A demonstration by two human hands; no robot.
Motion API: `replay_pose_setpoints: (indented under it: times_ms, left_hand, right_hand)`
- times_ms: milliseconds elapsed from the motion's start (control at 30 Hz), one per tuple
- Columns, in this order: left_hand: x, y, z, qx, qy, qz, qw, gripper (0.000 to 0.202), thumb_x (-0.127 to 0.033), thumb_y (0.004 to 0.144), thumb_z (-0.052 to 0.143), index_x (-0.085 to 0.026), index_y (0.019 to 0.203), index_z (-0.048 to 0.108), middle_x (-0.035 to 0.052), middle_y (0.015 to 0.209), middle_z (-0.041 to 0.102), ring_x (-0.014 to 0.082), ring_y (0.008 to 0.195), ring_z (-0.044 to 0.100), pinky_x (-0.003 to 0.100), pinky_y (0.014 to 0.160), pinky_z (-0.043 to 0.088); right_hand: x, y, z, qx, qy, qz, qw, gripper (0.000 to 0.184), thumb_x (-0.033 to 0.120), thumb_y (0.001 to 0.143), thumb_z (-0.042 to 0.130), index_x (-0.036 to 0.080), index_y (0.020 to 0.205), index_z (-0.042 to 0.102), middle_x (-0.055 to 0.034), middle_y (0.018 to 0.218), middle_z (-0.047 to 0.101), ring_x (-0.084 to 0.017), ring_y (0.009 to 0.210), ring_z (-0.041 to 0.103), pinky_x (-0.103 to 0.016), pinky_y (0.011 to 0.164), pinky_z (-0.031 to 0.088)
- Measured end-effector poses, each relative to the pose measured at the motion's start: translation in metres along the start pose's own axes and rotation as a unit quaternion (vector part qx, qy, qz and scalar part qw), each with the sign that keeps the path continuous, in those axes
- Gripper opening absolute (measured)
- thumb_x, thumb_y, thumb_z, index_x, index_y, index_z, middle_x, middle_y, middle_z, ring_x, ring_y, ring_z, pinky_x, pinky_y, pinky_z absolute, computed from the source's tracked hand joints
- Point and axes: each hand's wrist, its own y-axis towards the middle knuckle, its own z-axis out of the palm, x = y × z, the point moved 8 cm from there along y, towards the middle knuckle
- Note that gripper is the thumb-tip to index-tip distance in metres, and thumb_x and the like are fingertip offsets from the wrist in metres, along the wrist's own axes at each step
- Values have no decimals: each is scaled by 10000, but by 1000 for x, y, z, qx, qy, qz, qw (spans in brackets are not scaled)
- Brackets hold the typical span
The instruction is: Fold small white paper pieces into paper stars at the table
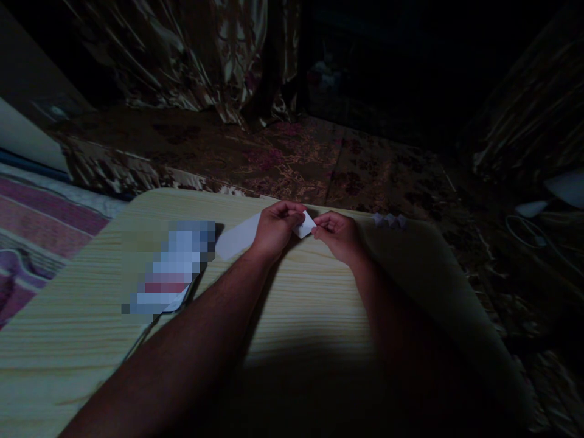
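A small folded piece of white paper [306,227] is held between both hands, just above the far part of the wooden table. My left hand [278,226] pinches its left side with thumb and fingers. At its right corner, the fingertips of my right hand [336,236] are closed on the paper. Beside my left hand a flat white paper strip [237,237] lies on the table, its right end hidden behind the hand. To the right of my right hand stand several small folded paper pieces [389,221] in a row, dim in the shadow.
On the left of the pale wooden table [314,310] lies a blurred-out device [176,261] like a phone, with a cable. A striped cloth [31,225] is at the left. Beyond the table are a patterned cover [283,149] and curtains [219,55]. A white cable [524,228] lies far right.
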Motion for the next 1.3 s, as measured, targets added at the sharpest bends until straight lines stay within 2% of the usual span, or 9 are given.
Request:
replay_pose_setpoints:
  times_ms: [200,367,700,1033,1300]
  left_hand:
    - [3,-1,3,21,13,-2,1000,201,-216,625,735,-149,812,703,10,669,666,119,562,576,248,565,444]
    - [0,-3,7,43,58,15,997,182,-246,646,733,-144,798,722,23,696,680,116,587,579,236,573,435]
    - [1,-3,8,56,53,0,997,203,-249,645,750,-130,809,730,37,708,699,124,590,593,251,598,460]
    - [6,-7,13,93,53,-35,994,303,-200,614,751,-129,907,715,55,772,723,150,624,639,271,628,498]
    - [5,-7,17,125,70,-17,989,330,-185,624,745,-126,944,691,26,744,688,130,627,623,252,629,489]
  right_hand:
    - [7,0,-3,-3,36,-36,999,211,244,709,667,212,912,619,-3,824,670,-129,740,631,-265,673,506]
    - [10,-2,-1,29,4,-42,999,114,261,746,634,204,844,645,-10,788,673,-128,691,616,-255,622,475]
    - [9,-1,0,59,45,-59,996,137,301,763,691,190,828,643,-14,790,659,-127,697,604,-257,636,479]
    - [8,1,-7,15,57,-38,998,194,349,729,724,185,770,629,-12,750,671,-130,676,605,-259,630,491]
    - [5,1,-10,-14,55,-15,998,217,361,700,732,180,765,632,-11,716,678,-134,645,616,-261,604,499]
